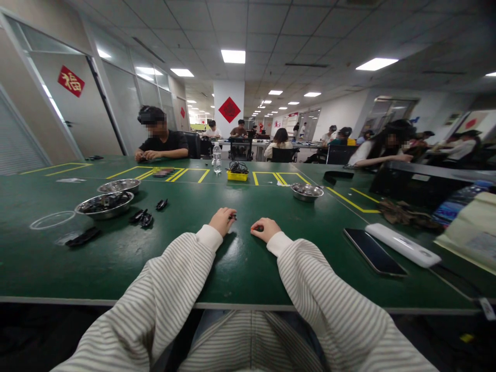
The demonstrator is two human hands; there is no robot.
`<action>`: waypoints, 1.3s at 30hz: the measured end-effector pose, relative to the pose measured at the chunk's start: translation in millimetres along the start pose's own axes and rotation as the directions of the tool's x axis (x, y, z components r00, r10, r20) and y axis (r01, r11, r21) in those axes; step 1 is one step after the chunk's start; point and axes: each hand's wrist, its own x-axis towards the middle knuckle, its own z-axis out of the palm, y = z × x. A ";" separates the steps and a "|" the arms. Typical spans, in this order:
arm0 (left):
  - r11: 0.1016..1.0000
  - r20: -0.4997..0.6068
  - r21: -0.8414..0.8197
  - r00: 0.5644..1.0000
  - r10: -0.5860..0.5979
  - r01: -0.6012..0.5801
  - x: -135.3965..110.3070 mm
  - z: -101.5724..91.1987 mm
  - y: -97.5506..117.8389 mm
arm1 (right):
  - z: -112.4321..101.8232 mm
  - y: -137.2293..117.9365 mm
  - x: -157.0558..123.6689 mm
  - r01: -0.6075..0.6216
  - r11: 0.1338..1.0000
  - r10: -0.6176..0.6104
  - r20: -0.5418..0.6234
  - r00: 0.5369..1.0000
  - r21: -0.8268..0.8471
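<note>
Just above the green table, my left hand is closed on a small black part that shows at its fingertips. My right hand is a short way to the right, thumb and fingers curled into a ring; whether anything tiny sits in the pinch is hidden. Left of my left hand lie black plastic pieces, with another black piece just behind them. Beyond my right hand stands a metal bowl with small parts in it.
At left are a steel bowl of black parts, a second bowl and a long black piece. A yellow tray with cables and a water bottle stand farther back. A phone and white device lie right.
</note>
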 end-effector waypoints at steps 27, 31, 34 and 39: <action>0.974 0.100 -0.108 0.972 0.211 -0.200 -7.7 11.4 20.7 | 0.2 -6.2 -0.9 0.091 0.975 -0.083 -0.048 0.995 0.201; 0.978 0.084 -0.108 0.978 0.189 -0.180 -7.9 8.9 22.1 | 0.5 -6.8 -0.7 0.100 0.969 -0.086 -0.069 0.994 0.228; 0.976 0.075 -0.121 0.979 0.192 -0.182 -8.1 7.1 23.2 | -0.7 -8.0 -1.1 0.094 0.968 -0.078 -0.078 0.994 0.231; 0.980 0.054 -0.115 0.984 0.171 -0.164 -8.7 5.9 23.4 | -3.0 -10.1 -2.2 0.092 0.971 -0.074 -0.090 0.993 0.222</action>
